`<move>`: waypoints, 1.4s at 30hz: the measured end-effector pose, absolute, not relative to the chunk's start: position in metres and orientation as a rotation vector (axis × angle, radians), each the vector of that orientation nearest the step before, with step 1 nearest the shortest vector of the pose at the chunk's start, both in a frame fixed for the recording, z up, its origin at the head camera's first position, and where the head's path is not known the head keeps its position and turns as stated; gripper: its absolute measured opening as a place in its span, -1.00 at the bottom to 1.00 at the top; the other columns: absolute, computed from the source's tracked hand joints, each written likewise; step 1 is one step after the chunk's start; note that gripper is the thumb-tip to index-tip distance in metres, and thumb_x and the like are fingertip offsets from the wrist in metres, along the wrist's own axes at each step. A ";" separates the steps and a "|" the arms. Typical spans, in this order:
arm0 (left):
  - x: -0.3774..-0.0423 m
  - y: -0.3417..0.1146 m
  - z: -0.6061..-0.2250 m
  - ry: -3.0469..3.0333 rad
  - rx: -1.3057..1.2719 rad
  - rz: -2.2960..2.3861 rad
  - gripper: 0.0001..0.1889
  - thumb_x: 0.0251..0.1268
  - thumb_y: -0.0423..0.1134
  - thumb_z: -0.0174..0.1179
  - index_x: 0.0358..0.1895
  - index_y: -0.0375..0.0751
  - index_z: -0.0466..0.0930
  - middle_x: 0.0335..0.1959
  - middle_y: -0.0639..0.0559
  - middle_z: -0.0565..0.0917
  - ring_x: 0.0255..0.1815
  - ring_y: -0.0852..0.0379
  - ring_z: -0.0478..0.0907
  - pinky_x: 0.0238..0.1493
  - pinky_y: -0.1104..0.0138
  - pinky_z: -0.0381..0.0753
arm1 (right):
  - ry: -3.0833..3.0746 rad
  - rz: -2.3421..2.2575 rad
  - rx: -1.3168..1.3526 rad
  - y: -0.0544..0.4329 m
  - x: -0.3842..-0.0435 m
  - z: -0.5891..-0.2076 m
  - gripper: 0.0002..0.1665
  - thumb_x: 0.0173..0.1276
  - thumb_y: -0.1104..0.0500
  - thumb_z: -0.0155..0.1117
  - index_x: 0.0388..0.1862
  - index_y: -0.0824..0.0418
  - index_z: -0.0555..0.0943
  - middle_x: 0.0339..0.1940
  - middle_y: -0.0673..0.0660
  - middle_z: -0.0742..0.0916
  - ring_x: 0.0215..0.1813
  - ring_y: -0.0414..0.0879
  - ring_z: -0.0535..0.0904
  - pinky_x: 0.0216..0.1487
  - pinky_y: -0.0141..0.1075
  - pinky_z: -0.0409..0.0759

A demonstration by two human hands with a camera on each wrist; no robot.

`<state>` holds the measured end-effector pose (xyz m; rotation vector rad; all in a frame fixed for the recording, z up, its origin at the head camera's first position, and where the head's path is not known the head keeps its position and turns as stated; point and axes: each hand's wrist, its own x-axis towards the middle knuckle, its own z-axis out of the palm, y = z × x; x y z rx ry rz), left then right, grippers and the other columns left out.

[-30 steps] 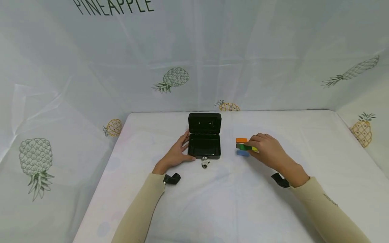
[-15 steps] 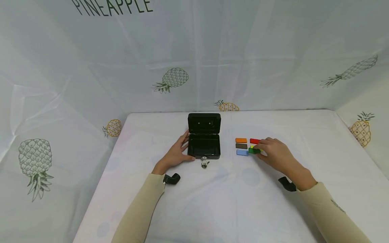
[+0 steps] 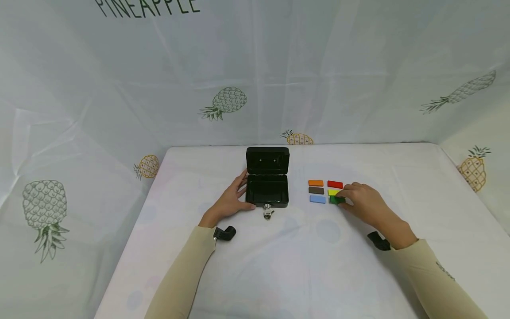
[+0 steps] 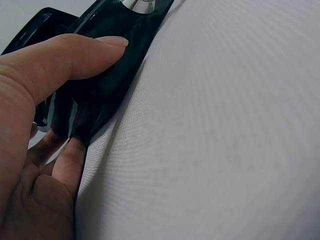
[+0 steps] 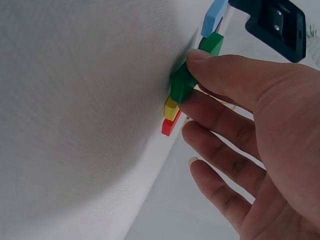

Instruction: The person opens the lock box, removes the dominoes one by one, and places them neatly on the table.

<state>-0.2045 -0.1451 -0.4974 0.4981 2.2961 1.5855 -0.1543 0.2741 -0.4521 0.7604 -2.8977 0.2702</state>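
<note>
My left hand [image 3: 233, 200] holds the left side of an open black cash box [image 3: 267, 204], its thumb on the front face and its fingers along the side. In the left wrist view the thumb [image 4: 80, 55] lies near the lock. A key hangs in the silver lock [image 3: 268, 212]. On the right, my right hand [image 3: 364, 204] pinches a green block [image 5: 183, 85] between thumb and index finger, down at the cloth. That block lies just in front of a yellow block [image 3: 333, 192], partly under the fingers. The other right fingers are spread apart.
Behind the yellow block lies a red block [image 3: 335, 184]. To the left, orange [image 3: 316, 183], dark grey [image 3: 316, 190] and blue [image 3: 317, 199] blocks form a column. A white cloth [image 3: 255, 274] covers the table. A pineapple-print sheet [image 3: 338, 66] hangs behind.
My right hand has moved the green block right and toward me, from above the grey block to the front of the yellow one. The left hand stays at the cash box.
</note>
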 end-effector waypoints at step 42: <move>-0.204 -0.146 -0.498 2.311 0.525 1.573 0.30 0.13 -0.53 0.54 0.78 0.01 -0.24 0.72 -0.15 0.06 0.74 -0.07 0.01 0.69 0.17 0.23 | -2.896 0.266 0.741 0.277 -0.150 -0.445 -0.65 0.08 0.34 0.72 -0.12 0.28 0.85 -0.14 0.22 0.84 -0.02 0.21 0.74 0.08 0.18 0.79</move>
